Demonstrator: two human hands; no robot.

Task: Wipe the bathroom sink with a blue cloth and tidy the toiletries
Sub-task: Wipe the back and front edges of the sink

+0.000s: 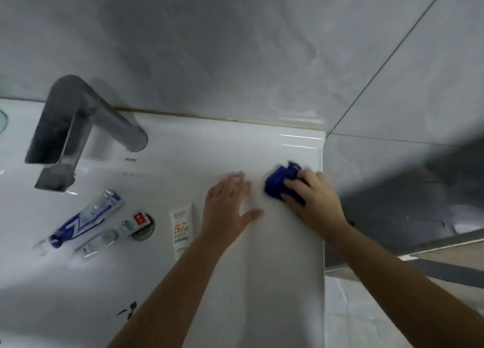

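Note:
My right hand point(315, 199) grips a bunched blue cloth point(280, 181) against the right ledge of the white sink point(235, 151), near its back right corner. My left hand point(227, 203) rests flat on the ledge just left of the cloth, fingers straight. In the basin lie a blue and white toothpaste tube point(86, 218), a slimmer white tube with a red mark point(115, 233) over the drain, and a white sunscreen tube point(180, 228) with orange print beside my left wrist.
A grey metal faucet point(78, 127) stands at the back left, its spout over the basin. Grey tiled wall point(235, 46) runs behind the sink. Dark specks point(129, 309) mark the near basin edge. Tiled floor point(379, 308) shows to the right, below the sink's edge.

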